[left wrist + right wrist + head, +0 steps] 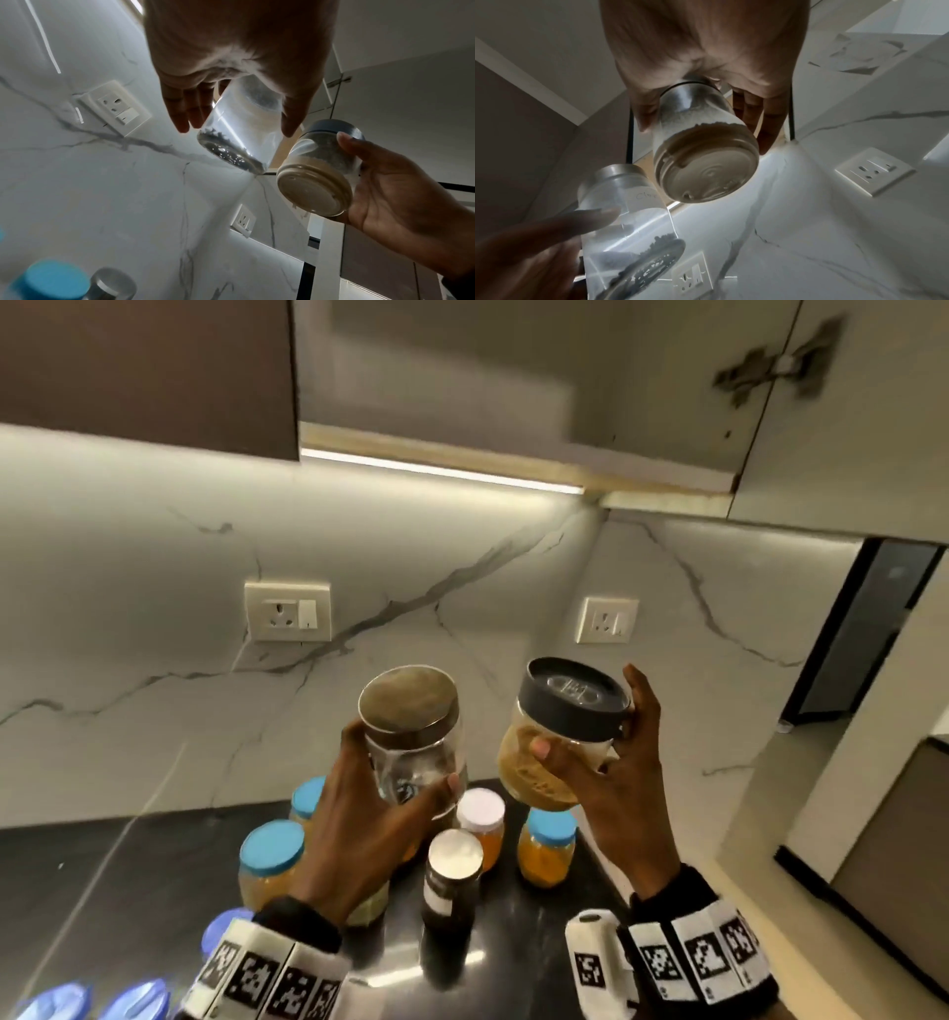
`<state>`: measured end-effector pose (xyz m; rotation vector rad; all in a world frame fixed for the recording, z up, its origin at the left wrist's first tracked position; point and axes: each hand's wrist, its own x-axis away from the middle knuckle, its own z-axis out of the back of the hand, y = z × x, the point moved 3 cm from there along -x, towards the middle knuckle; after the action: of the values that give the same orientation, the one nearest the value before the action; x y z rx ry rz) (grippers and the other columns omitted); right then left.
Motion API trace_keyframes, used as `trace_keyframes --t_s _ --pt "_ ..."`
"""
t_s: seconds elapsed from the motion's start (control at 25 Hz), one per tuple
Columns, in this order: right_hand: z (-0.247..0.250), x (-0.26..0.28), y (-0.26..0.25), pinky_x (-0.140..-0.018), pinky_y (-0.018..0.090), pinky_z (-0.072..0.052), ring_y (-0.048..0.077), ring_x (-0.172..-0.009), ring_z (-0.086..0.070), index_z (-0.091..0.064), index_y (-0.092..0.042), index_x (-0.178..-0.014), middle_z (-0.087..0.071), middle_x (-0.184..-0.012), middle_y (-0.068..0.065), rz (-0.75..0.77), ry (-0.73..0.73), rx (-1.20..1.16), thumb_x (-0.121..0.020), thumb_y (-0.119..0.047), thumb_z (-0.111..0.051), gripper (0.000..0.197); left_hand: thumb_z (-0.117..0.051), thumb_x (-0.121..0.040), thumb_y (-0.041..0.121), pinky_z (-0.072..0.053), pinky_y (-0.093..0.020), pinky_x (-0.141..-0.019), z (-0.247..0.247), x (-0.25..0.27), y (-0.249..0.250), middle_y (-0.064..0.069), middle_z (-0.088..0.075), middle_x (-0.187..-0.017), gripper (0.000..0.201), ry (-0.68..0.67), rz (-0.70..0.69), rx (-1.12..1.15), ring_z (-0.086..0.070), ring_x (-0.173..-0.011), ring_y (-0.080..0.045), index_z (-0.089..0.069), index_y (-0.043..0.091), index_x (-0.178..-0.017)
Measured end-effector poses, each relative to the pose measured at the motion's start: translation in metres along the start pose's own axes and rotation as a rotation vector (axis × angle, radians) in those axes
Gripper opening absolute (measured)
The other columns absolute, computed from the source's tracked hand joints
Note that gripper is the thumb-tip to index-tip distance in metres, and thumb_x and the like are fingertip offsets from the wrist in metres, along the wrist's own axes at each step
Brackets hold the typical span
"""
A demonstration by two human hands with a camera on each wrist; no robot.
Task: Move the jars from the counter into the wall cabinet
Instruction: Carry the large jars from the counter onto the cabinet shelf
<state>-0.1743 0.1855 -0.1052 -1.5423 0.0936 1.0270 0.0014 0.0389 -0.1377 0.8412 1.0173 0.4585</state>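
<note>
While both are raised above the black counter point(518, 937), a clear glass jar with a round metal lid point(411, 737) is gripped by the left hand point(359, 834), and a clear plastic jar with a dark grey lid point(560, 737) is gripped by the right hand point(611, 788), fingers wrapped round each. Small dark pieces are seen at the bottom of the glass jar, and tan powder fills the lower part of the plastic one. Blue-lidded jars of yellow powder point(544, 850) are left standing on the counter below, beneath the open grey wall cabinet point(513, 392).
</note>
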Motion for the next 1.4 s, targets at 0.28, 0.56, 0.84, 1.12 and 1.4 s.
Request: trace_keyframes --t_s 0.28,0.56,0.84,1.12,1.4 --pt "0.014 -0.067 -0.071 -0.087 0.034 -0.054 0.001 -0.113 -0.055 -0.035 -0.051 -0.125 -0.057 -0.119 -0.026 0.216 -0.003 0.136 -0.061 -0.056 -0.073 0.075 -0.073 -0.057 0.058 -0.043 -0.021 -0.084 0.032 -0.061 0.078 0.015 -0.044 -0.124 0.110 -0.015 -0.252 -0.098 -0.051 -0.100 -0.005 -0.008 0.034 -0.142" --pt "0.035 -0.132 -0.118 -0.077 0.027 -0.054 -0.004 -0.103 -0.057 -0.040 -0.053 -0.118 -0.059 -0.111 -0.033 0.320 0.057 0.283 -0.060 -0.064 -0.071 0.066 -0.072 -0.042 0.058 -0.050 -0.031 -0.078 0.045 -0.112 0.147 0.036 -0.048 -0.106 0.125 -0.025 -0.226 0.040 -0.059 -0.089 -0.001 0.005 0.051 -0.140" --pt "0.044 -0.212 -0.169 -0.080 0.027 -0.055 0.000 -0.094 -0.060 -0.040 -0.043 -0.113 -0.057 -0.104 -0.026 0.403 -0.020 0.427 -0.063 -0.068 -0.068 0.063 -0.080 -0.046 0.056 -0.048 -0.025 -0.080 0.045 -0.183 0.204 0.033 -0.045 -0.109 0.122 -0.052 -0.288 0.034 -0.059 -0.094 -0.008 0.000 0.051 -0.139" --pt "0.055 -0.324 -0.196 -0.089 0.038 -0.050 0.024 -0.103 -0.059 -0.027 -0.026 -0.135 -0.055 -0.128 0.007 0.309 -0.095 0.576 -0.074 -0.038 -0.076 0.079 -0.085 -0.060 0.030 -0.050 -0.026 -0.074 0.021 -0.289 0.235 0.003 -0.051 -0.116 0.106 -0.067 -0.224 -0.152 -0.056 -0.096 -0.014 -0.014 0.028 -0.139" --pt "0.041 -0.422 -0.189 -0.076 0.036 -0.050 0.017 -0.081 -0.059 -0.060 -0.023 -0.107 -0.064 -0.099 0.001 0.158 -0.219 0.818 -0.064 -0.051 -0.076 0.054 -0.085 -0.060 0.034 -0.057 -0.038 -0.071 -0.003 -0.365 0.241 -0.009 -0.054 -0.108 0.116 -0.076 0.017 -0.370 -0.061 -0.081 -0.024 -0.002 0.037 -0.141"
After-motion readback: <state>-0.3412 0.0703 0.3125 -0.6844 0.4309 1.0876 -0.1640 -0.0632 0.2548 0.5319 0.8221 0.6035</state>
